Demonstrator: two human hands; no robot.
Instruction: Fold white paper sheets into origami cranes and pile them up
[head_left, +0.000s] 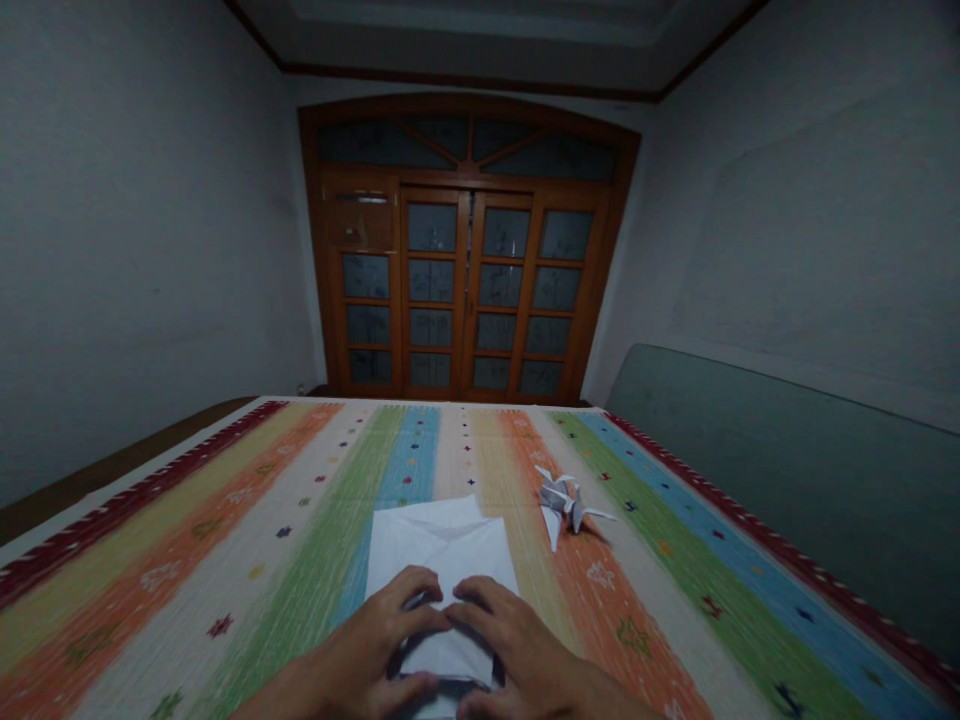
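A white sheet of paper (444, 545), partly folded, lies on the striped cloth in front of me. My left hand (371, 645) and my right hand (517, 650) both rest on its near end, fingers curled and pinching a fold of the paper between fingertips and thumbs. The two hands' fingertips almost touch over the middle of the sheet. A finished white paper crane (568, 500) sits on the cloth to the right of the sheet, apart from both hands.
A colourful striped cloth (225, 560) covers the surface. A green padded board (787, 460) runs along the right side by the wall. A wooden glazed door (465, 290) stands at the far end. Wooden floor shows at the left.
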